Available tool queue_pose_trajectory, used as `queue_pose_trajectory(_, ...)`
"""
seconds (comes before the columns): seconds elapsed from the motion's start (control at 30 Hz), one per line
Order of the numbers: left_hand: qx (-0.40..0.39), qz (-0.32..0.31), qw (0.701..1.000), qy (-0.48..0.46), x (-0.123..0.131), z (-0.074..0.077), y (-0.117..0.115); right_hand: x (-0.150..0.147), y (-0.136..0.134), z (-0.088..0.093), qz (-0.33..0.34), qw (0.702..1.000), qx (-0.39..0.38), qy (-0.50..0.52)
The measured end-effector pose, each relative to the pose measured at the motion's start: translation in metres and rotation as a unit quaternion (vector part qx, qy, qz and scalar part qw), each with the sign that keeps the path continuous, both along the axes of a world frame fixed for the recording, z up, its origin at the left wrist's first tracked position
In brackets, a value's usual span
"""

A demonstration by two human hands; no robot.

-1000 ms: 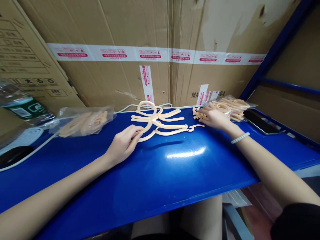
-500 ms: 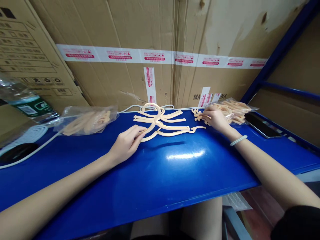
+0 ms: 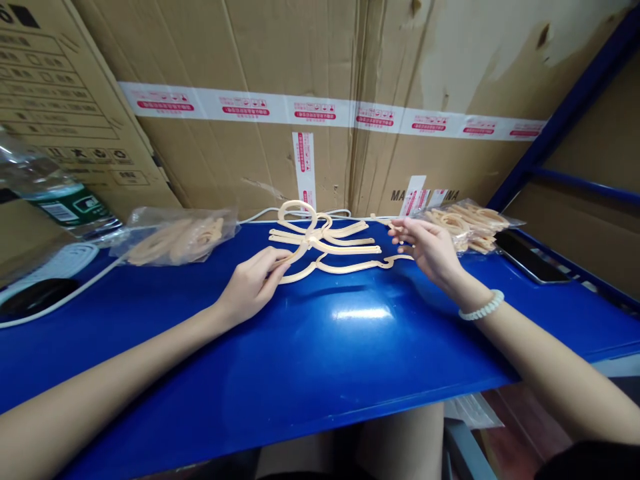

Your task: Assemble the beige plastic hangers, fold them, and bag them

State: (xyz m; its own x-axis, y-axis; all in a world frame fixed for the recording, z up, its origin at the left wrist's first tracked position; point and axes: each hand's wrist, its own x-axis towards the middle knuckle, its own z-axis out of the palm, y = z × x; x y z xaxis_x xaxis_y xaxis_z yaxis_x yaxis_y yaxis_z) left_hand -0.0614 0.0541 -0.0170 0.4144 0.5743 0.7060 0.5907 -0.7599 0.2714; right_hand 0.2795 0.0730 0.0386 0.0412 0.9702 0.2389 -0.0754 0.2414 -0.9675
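Note:
My left hand (image 3: 253, 285) is closed around one arm of a cream plastic folding clothes hanger (image 3: 345, 249), whose round hook stands up at the back. Under and behind it lie more cream hangers (image 3: 345, 270) on the blue table. My right hand (image 3: 434, 250) hovers to the right of the hangers, thumb and fingertips pinched on a small cream plastic piece (image 3: 394, 230), mostly hidden by the fingers. Behind these fingers, a few small cream parts (image 3: 381, 219) show in part on the table.
Clear bags of cream hanger parts lie at left (image 3: 175, 240) and right (image 3: 465, 223). A phone (image 3: 533, 257) rests at the right. At the left are a water bottle (image 3: 65, 200), a black mouse (image 3: 37, 298) and a white cable (image 3: 95, 283). Cardboard boxes (image 3: 225, 167) stand behind the blue table (image 3: 280, 373).
My right hand has lifted from the small cream parts and come slightly nearer, with its fingers pinched. My left hand keeps hold of the hanger. The view has shifted slightly.

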Motion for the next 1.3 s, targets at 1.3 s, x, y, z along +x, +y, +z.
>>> queue_pose_trajectory(1.3,0.019,-0.018,1.000,0.002,-0.001,-0.004,0.004,-0.002,0.001,-0.009,0.138,0.972,-0.190,0.009)
